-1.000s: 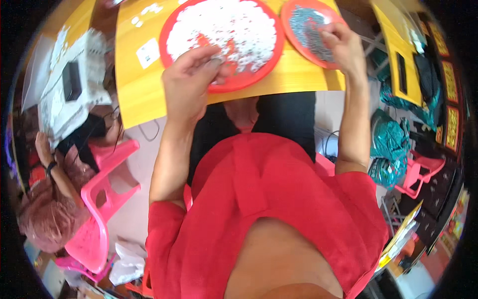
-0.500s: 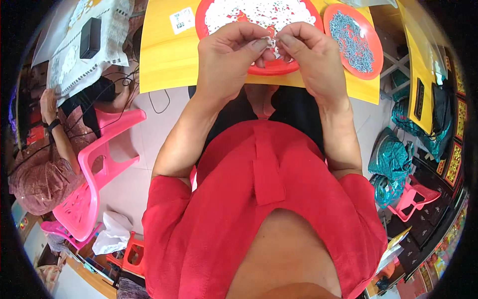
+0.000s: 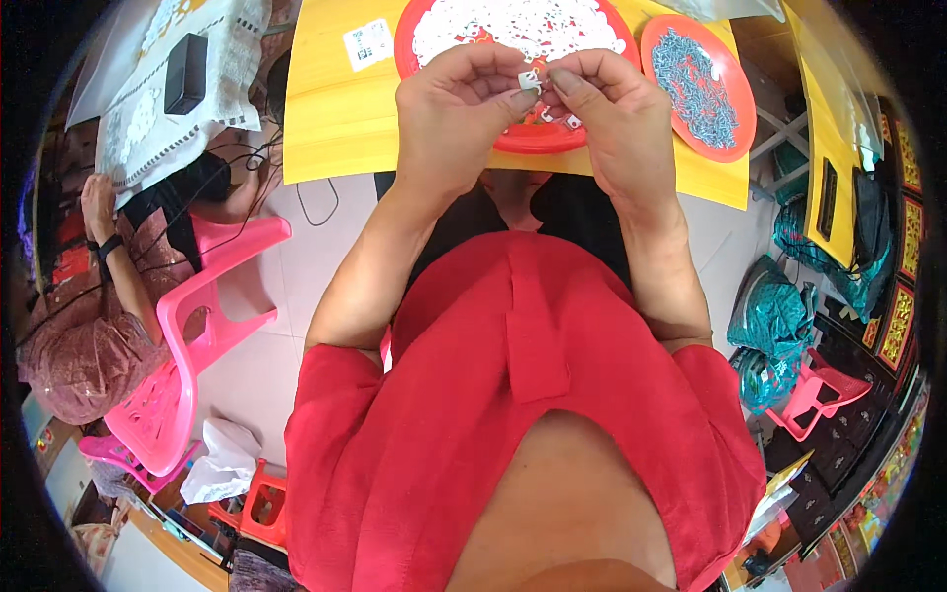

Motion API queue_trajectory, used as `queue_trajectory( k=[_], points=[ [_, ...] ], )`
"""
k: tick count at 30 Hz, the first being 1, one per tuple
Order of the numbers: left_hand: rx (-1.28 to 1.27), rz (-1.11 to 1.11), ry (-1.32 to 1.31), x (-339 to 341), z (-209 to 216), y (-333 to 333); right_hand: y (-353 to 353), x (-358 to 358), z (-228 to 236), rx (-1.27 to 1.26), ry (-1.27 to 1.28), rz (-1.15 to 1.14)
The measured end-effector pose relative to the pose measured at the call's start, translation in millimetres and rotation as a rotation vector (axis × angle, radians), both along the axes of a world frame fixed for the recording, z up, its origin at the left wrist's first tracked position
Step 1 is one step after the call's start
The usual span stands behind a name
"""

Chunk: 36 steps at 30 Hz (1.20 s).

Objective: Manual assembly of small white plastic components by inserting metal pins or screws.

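Note:
Both my hands meet over the near side of a round red tray (image 3: 402, 49) heaped with small white plastic clips (image 3: 513, 25). A single white plastic cable clip (image 3: 531, 79) sits pinched between the thumb and fingers of my left hand (image 3: 444, 118). Just beside it, the thumb and forefinger of my right hand (image 3: 626, 123) are pressed together near the clip; anything between them is too small to make out. To the right, an oval red plate (image 3: 745, 128) holds many small metal nails (image 3: 695, 94), with a white piece among them.
The yellow table (image 3: 335, 128) bears a white printed label (image 3: 368, 44). At left, another person's arm (image 3: 128, 276) reaches to a cloth-covered table with a black box (image 3: 185, 74). A pink chair (image 3: 187, 335) stands there, cables hang nearby, and teal bags (image 3: 774, 306) lie at right.
The clip in my left fingers has turned and shows more plainly. My right fingertips have drawn slightly apart from it. The view has shifted a little.

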<state>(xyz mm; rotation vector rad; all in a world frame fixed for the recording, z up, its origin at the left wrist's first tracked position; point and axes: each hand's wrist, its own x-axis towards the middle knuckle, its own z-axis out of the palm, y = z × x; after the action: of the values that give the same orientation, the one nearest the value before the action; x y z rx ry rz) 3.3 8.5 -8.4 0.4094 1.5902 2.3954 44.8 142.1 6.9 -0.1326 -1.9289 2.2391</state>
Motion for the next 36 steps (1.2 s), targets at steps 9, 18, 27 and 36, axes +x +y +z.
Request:
queue_trajectory(
  k=[9, 18, 27, 36],
  points=[
    [0.067, -0.082, -0.164, -5.2, -5.2, -5.9, 0.2, -4.2, -0.7, 0.16, -0.017, 0.018],
    [0.03, -0.048, -0.107, -5.3, -5.4, -5.6, 1.6, -6.4, -4.6, 0.225, -0.036, -0.02],
    [-0.003, -0.018, -0.104, -2.6, -5.0, -4.0, -2.8, -5.9, -1.9, 0.306, -0.002, -0.028],
    [-0.088, 0.105, -0.014, 2.3, -3.5, 0.7, -14.0, -7.1, -8.8, 0.222, 0.047, -0.062]
  ],
)
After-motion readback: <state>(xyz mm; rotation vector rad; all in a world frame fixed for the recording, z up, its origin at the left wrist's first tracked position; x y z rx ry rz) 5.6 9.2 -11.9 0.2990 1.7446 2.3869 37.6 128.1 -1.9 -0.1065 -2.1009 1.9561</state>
